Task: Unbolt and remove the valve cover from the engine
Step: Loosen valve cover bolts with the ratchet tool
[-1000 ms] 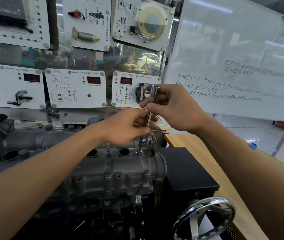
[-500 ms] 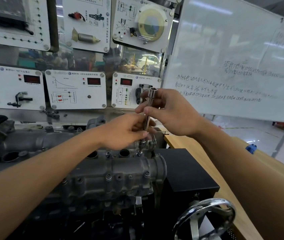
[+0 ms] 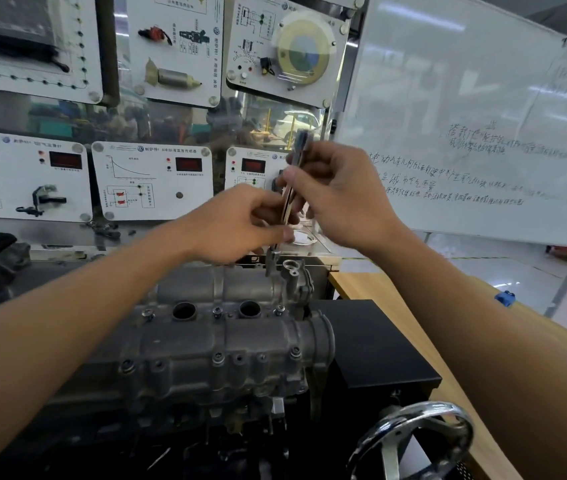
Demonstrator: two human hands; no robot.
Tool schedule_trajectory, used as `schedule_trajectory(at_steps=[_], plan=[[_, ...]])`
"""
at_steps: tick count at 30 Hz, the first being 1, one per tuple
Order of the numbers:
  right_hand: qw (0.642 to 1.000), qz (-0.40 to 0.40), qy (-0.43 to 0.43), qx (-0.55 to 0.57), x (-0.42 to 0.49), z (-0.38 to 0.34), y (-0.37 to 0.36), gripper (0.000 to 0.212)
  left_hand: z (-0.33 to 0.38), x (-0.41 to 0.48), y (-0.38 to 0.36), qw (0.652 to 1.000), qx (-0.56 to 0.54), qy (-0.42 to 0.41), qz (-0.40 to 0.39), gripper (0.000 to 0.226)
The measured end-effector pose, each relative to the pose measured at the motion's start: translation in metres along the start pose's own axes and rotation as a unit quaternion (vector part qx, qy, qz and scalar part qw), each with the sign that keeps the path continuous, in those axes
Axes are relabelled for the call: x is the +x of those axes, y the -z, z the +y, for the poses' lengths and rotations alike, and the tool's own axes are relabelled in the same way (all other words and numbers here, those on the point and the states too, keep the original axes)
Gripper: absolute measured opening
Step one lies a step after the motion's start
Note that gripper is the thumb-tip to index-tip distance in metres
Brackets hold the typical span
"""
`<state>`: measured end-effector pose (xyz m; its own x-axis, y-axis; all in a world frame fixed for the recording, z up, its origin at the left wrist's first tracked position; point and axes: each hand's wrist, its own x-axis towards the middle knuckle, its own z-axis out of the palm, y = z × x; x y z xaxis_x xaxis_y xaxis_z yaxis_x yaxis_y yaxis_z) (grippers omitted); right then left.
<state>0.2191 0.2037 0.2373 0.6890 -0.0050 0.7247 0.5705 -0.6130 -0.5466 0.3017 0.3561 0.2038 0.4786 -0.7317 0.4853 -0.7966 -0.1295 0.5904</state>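
Head view, cover handling: the grey cast-metal valve cover (image 3: 226,344) looks rigid and fairly heavy, probably with an oily film. By my judgement it wants both hands and a straight lift once every bolt is out, with no prying at the sealing face.
Cover grip points: the rounded right end and the opposite end, which the left forearm hides. The lumpy front wall also offers finger holds.
Cover looks: a dull grey, knobbly casting with two dark round wells (image 3: 184,310) along its top. Small flanged steel bolts (image 3: 217,310) sit between the wells and in a row along the front.
Cover place: on top of the engine, its right end at the left edge of the black box-shaped stand housing (image 3: 379,344).
Tool: a slim bright steel socket driver (image 3: 288,202), tilted, with its lower end over the cover's back right corner. I cannot tell whether it is seated on a bolt.
Left hand (image 3: 237,223): fingers curled, pinching the driver's shaft low down.
Right hand (image 3: 341,199): fingertips pinching the shaft high up.
Progress: several bolts are in place, so the cover is not yet free.
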Motion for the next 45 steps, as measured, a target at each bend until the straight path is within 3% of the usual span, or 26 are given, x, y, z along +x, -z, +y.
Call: schedule_trajectory(at_steps=[5, 12, 14, 28, 36, 41, 45], plan=[[0.999, 0.031, 0.021, -0.008, 0.013, -0.001, -0.012, 0.018, -0.004, 0.001, 0.015, 0.999, 0.046, 0.021, -0.007, 0.013], [0.999, 0.031, 0.01, -0.021, 0.012, 0.003, -0.031, 0.014, -0.016, -0.014, 0.018, 0.997, 0.06, 0.047, -0.003, 0.015], [1.0, 0.021, 0.005, -0.017, 0.009, 0.003, -0.035, 0.006, -0.016, -0.022, 0.016, 0.997, 0.04, 0.058, -0.004, 0.016], [0.998, -0.058, 0.023, 0.017, -0.038, -0.041, -0.048, 0.012, 0.019, -0.091, 0.01, 0.999, -0.008, 0.041, -0.025, 0.017], [0.998, -0.044, 0.039, -0.022, -0.072, -0.055, -0.028, 0.01, 0.046, -0.108, -0.019, 0.996, -0.07, 0.038, -0.041, 0.016], [0.995, 0.027, -0.093, -0.04, -0.123, -0.029, 0.03, 0.012, 0.062, -0.089, -0.097, 0.986, -0.134, 0.042, -0.09, 0.015], [0.949, 0.096, -0.295, -0.045, -0.175, 0.015, 0.108, 0.018, 0.075, -0.06, -0.19, 0.973, -0.186, 0.067, -0.121, 0.009]])
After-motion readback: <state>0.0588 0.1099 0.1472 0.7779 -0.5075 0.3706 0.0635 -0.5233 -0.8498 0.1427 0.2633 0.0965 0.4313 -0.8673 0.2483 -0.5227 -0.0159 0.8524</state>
